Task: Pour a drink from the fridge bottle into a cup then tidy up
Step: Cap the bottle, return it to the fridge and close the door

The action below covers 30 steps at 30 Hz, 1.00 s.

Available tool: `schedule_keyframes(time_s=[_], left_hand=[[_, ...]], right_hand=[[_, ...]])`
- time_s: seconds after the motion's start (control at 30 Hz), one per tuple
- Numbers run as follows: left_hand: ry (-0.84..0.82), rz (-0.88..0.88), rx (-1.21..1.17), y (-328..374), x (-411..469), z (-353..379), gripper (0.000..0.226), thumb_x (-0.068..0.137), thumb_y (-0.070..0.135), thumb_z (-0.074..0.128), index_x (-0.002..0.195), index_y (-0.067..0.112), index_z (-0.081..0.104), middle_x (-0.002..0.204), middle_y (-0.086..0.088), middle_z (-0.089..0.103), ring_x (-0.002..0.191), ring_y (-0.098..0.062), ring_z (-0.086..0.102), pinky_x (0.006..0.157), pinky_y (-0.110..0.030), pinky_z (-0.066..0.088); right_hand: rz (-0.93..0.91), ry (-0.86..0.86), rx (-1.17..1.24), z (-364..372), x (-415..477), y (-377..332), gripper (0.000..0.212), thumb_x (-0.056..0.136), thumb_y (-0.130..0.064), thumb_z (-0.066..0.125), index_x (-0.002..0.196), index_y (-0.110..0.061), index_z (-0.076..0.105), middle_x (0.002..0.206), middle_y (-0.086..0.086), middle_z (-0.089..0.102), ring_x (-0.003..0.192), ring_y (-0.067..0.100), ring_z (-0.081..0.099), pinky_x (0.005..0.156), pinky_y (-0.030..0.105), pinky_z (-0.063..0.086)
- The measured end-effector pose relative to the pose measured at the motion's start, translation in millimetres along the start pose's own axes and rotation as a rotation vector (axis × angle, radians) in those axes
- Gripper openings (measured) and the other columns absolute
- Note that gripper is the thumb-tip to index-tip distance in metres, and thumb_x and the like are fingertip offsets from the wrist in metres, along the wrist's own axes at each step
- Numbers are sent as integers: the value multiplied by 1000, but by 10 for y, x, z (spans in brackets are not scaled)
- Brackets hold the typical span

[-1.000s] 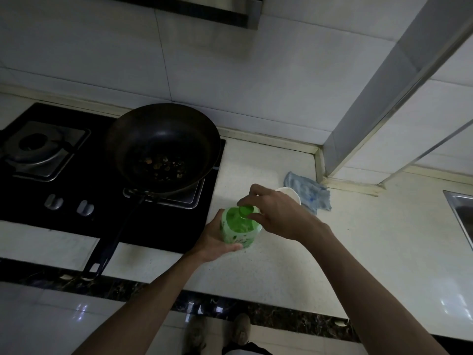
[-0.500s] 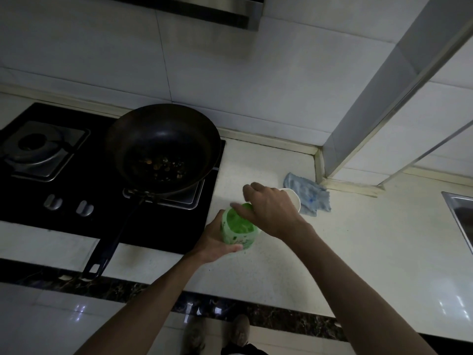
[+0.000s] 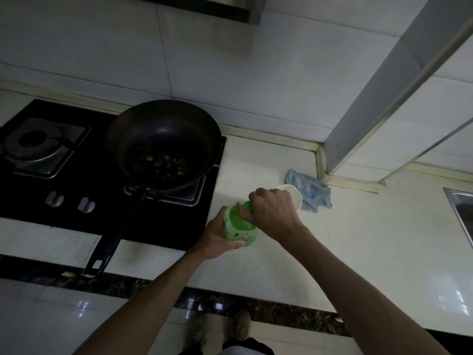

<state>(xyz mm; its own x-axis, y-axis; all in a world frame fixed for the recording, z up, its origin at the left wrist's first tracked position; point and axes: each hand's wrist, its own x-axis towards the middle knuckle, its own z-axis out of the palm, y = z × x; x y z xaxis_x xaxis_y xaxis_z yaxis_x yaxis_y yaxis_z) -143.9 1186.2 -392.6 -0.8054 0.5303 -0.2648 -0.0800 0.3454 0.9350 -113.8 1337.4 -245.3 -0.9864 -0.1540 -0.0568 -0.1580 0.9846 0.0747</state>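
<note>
A green bottle [image 3: 239,226] stands upright on the pale countertop [image 3: 358,252], just right of the hob. My left hand [image 3: 217,238] grips its body from the left. My right hand [image 3: 272,212] comes over the top, fingers curled round the green cap [image 3: 247,206], which is mostly hidden. A white cup [image 3: 293,194] stands right behind my right hand, partly covered by it.
A black wok [image 3: 163,144] with food bits sits on the right burner of the black hob [image 3: 64,221], its handle reaching toward the counter's front edge. A blue cloth [image 3: 308,190] lies behind the cup near the wall corner. A steel sink [image 3: 460,211] is at the far right.
My right hand has turned on the bottle's top and now covers the cap more fully. The bottle, my left hand and the cup stay in place.
</note>
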Motion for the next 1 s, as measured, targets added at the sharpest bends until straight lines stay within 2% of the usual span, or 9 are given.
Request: schedule_keyframes(time_s=[0.1, 0.2, 0.33, 0.43, 0.6, 0.73, 0.87, 0.93, 1.0], left_hand=[[-12, 0, -12, 7, 19, -21, 80, 60, 22, 89, 126, 34, 46, 110, 7, 67, 102, -6, 66, 87, -34, 58], [-24, -13, -1, 6, 24, -33, 79, 59, 26, 89, 124, 36, 46, 110, 8, 67, 102, -6, 66, 86, -35, 58], [-41, 21, -17, 14, 5, -30, 78, 60, 20, 89, 124, 32, 46, 113, 7, 65, 106, -9, 64, 86, -34, 58], [-46, 50, -33, 31, 7, -26, 89, 59, 17, 90, 132, 27, 39, 121, 7, 59, 112, -11, 61, 87, -31, 57], [-90, 20, -136, -86, -33, -21, 115, 59, 8, 89, 148, 28, 19, 137, 4, 46, 124, -13, 52, 90, -37, 57], [-103, -61, -144, -240, -67, -53, 127, 57, 12, 90, 153, 28, 9, 145, 4, 41, 130, -12, 47, 95, -36, 54], [-90, -222, -202, -225, -106, -63, 93, 71, -11, 72, 149, 16, 30, 142, -5, 47, 125, -18, 50, 86, -24, 52], [-46, -306, -265, -143, -130, -82, 68, 81, -13, 52, 143, 13, 43, 135, -8, 54, 124, -24, 52, 87, -27, 50], [36, -390, -525, -13, -145, -131, 47, 91, -3, 40, 134, 11, 54, 123, -14, 62, 116, -30, 57, 93, -37, 50]], right_hand=[[121, 7, 13, 20, 59, -75, 57, 101, -50, 30, 71, -10, 56, 74, 7, 65, 67, 25, 63, 60, 31, 43], [115, 6, 45, 14, 49, -42, 57, 99, -56, 32, 72, -11, 55, 74, 4, 61, 66, 22, 61, 60, 31, 42], [105, -3, 412, 116, -129, 174, 50, 86, -57, 61, 115, -17, 62, 108, -1, 61, 95, 16, 61, 81, 33, 49], [84, -80, 634, 353, -271, 232, 82, 78, -38, 78, 146, -19, 37, 137, 2, 49, 121, 20, 51, 101, 40, 45], [39, -60, 746, 729, -283, 200, 94, 75, -25, 83, 151, -15, 29, 149, 6, 41, 137, 23, 38, 111, 33, 29], [87, -40, 844, 777, -233, 183, 86, 72, -18, 84, 144, -17, 37, 141, 2, 48, 130, 19, 43, 110, 40, 38], [122, 4, 924, 795, -233, 202, 82, 66, -19, 88, 137, -19, 47, 127, -11, 51, 121, 17, 50, 103, 46, 46], [134, 29, 946, 809, -245, 208, 82, 64, -22, 89, 136, -20, 48, 125, -13, 54, 119, 17, 54, 98, 48, 49], [164, 42, 978, 761, -238, 207, 84, 63, -28, 89, 136, -22, 49, 127, -10, 58, 118, 14, 56, 97, 46, 51]])
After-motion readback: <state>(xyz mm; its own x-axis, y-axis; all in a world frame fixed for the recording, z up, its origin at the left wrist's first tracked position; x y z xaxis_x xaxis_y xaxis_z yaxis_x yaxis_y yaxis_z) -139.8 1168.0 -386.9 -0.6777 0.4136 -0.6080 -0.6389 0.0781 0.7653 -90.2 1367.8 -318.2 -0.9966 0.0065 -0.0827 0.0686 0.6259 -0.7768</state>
